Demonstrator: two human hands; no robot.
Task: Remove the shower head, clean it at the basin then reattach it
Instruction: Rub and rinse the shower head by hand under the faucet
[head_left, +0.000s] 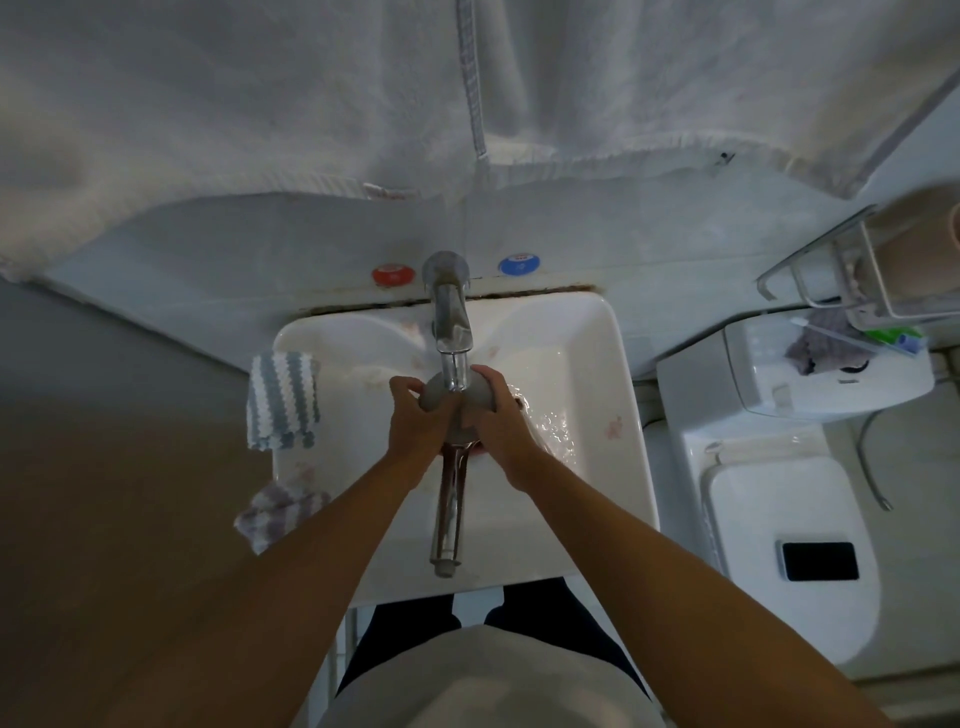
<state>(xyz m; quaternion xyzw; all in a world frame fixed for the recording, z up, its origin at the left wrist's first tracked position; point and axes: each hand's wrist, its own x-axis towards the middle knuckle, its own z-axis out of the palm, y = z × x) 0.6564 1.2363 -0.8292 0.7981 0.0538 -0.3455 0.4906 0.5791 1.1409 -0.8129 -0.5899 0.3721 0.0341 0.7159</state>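
Note:
I hold the chrome shower head (448, 512) over the white basin (618, 467), its round grey face right under the tap spout (453, 332) and its handle pointing back at me. My left hand (413, 423) grips the left side of the head, and my right hand (498, 415) wraps the right side. Water glistens in the basin to the right of my hands. My fingers hide most of the grey face.
A striped grey-and-white cloth (283, 400) hangs over the basin's left rim, another cloth (278, 512) lies lower down. Red (392, 274) and blue (518, 264) knobs sit behind the tap. A toilet (779, 519) stands at right, with a wire shelf (852, 270) above. Towels hang overhead.

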